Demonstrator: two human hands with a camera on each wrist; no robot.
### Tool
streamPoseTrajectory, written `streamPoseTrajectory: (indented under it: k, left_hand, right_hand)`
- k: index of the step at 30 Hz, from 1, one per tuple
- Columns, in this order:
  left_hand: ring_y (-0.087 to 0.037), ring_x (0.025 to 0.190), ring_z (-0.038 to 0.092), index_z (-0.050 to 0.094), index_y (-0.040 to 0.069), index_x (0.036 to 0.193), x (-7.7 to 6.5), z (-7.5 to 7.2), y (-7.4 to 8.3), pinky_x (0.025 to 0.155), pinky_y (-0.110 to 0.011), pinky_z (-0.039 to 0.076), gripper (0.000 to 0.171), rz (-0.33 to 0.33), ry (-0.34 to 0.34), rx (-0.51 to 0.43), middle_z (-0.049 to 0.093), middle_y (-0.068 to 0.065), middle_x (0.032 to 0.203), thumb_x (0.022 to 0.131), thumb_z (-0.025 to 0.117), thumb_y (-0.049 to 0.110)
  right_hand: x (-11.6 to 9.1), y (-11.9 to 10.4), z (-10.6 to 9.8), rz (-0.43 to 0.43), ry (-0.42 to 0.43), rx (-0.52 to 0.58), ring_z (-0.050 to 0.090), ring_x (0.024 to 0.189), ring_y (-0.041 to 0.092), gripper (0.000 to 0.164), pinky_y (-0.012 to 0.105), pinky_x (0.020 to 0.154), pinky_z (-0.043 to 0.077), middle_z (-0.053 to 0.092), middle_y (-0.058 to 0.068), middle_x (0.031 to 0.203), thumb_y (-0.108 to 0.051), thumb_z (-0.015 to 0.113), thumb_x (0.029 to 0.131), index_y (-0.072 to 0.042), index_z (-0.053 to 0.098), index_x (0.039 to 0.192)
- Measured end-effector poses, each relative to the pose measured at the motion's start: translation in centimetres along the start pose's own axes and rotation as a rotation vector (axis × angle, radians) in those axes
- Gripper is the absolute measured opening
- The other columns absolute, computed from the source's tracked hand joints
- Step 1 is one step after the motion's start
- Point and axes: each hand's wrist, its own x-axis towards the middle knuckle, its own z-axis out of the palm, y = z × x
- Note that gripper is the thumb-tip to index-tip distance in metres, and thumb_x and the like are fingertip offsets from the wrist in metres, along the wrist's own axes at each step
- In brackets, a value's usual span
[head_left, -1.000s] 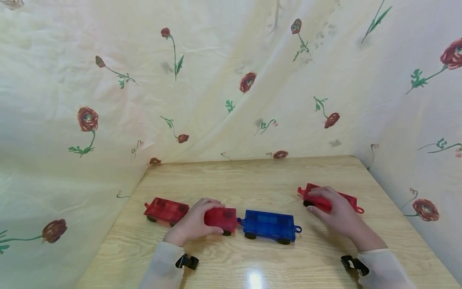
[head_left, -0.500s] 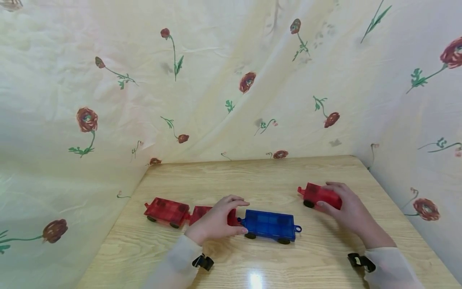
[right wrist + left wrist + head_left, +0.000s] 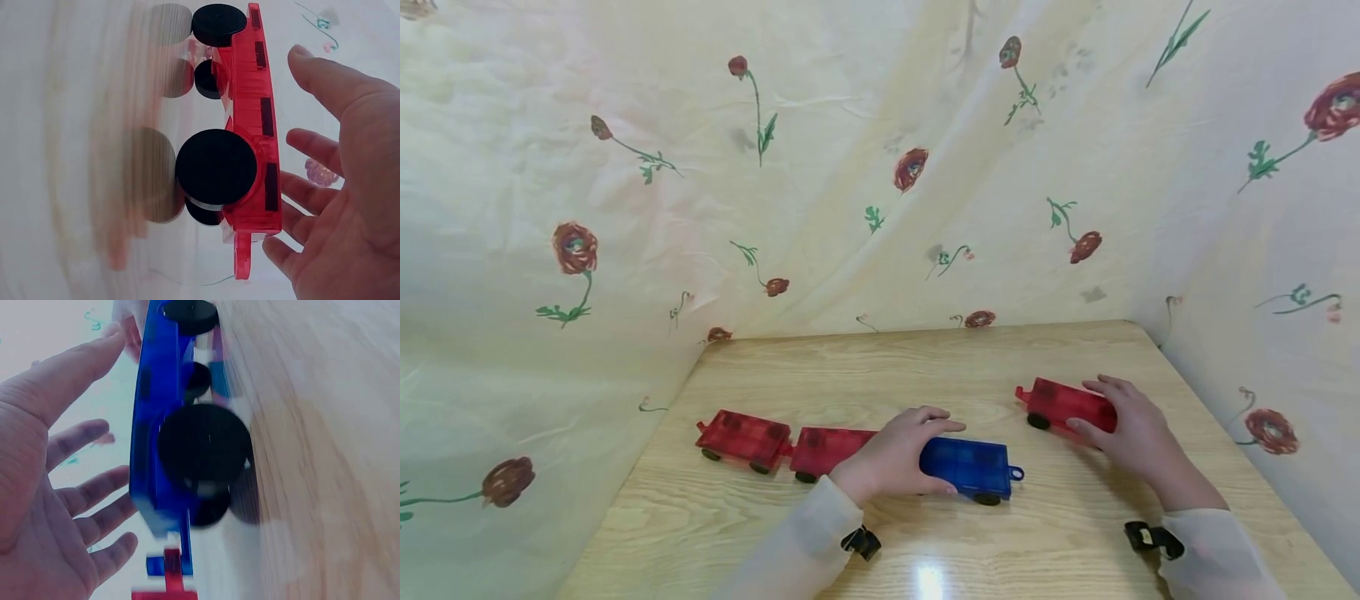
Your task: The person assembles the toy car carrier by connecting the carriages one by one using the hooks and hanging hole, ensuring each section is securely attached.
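My left hand (image 3: pixel 901 457) reaches over the left end of a blue toy train wagon (image 3: pixel 976 465), thumb and fingers spread along its two sides. In the left wrist view the thumb (image 3: pixel 75 372) stands clear of the wagon's side, and a red coupling meets the blue hook. At the right, my right hand (image 3: pixel 1138 432) hovers over the rear end of a red toy wagon (image 3: pixel 1060 404), hiding that end. The right wrist view shows the thumb (image 3: pixel 331 78) apart from this wagon's top, with the other fingers spread behind it.
Left of the blue wagon stand two red wagons, a middle one (image 3: pixel 822 450) and a far-left one (image 3: pixel 743 437), hooked in line. All are on the wooden table (image 3: pixel 880 371). Floral cloth (image 3: pixel 820 192) hangs behind and beside the table.
My left hand has slid right from the middle red wagon to the blue one. My right hand has loosened and shifted slightly right along its red wagon. The wagons stay in place.
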Motion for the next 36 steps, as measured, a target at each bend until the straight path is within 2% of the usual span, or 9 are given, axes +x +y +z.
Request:
streamPoseTrajectory:
  k: [8,14,18,26,34,36]
  left_hand:
    - [-0.017,0.145,0.042,0.045,0.036,0.158,1.3,0.9,1.5,0.117,-0.04,0.041,0.088,0.004,-0.024,0.063,0.044,0.005,0.158,0.083,0.078,0.067]
    - [-0.014,0.14,0.047,0.046,0.034,0.158,1.7,1.2,1.9,0.111,-0.039,0.047,0.084,-0.018,-0.105,0.028,0.048,0.01,0.153,0.086,0.077,0.064]
    - [-0.013,0.138,0.049,0.047,0.035,0.157,1.7,1.3,1.9,0.112,-0.038,0.046,0.08,-0.03,-0.127,0.029,0.051,0.011,0.15,0.088,0.078,0.061]
    - [-0.01,0.134,0.052,0.055,0.035,0.151,1.2,1.3,1.3,0.111,-0.034,0.046,0.07,-0.042,-0.114,0.028,0.054,0.012,0.147,0.089,0.078,0.058]
    - [-0.013,0.137,0.051,0.053,0.034,0.153,0.1,1.0,0.5,0.112,-0.038,0.046,0.072,-0.086,-0.102,0.012,0.053,0.01,0.151,0.089,0.078,0.058]
    - [-0.013,0.137,0.051,0.054,0.034,0.153,-0.2,1.0,0.3,0.112,-0.038,0.046,0.073,-0.09,-0.094,0.015,0.053,0.01,0.15,0.089,0.079,0.057]
  right_hand:
    - [0.1,0.6,0.2,0.017,-0.021,0.018,0.035,0.134,0.061,0.082,0.078,0.099,0.039,0.035,0.036,0.155,-0.045,0.082,0.092,0.002,0.048,0.151]
    - [0.1,0.7,0.2,-0.001,-0.065,0.048,0.037,0.133,0.061,0.08,0.076,0.099,0.042,0.037,0.037,0.153,-0.04,0.083,0.091,0.005,0.049,0.149]
    - [0.0,0.6,0.0,0.013,-0.101,0.053,0.039,0.131,0.06,0.079,0.074,0.098,0.044,0.039,0.037,0.151,-0.037,0.083,0.092,0.007,0.05,0.148]
    - [0.0,0.6,0.0,0.014,-0.132,0.027,0.042,0.128,0.058,0.071,0.072,0.098,0.046,0.045,0.036,0.147,-0.042,0.084,0.09,0.004,0.06,0.139]
    - [-0.1,0.2,0.0,0.012,-0.142,0.027,0.045,0.124,0.057,0.072,0.071,0.094,0.048,0.047,0.036,0.144,-0.049,0.082,0.09,0.002,0.061,0.136]
    - [-0.1,0.2,0.1,0.006,-0.145,0.038,0.044,0.127,0.058,0.07,0.072,0.099,0.045,0.045,0.036,0.147,-0.046,0.082,0.09,0.003,0.061,0.135]
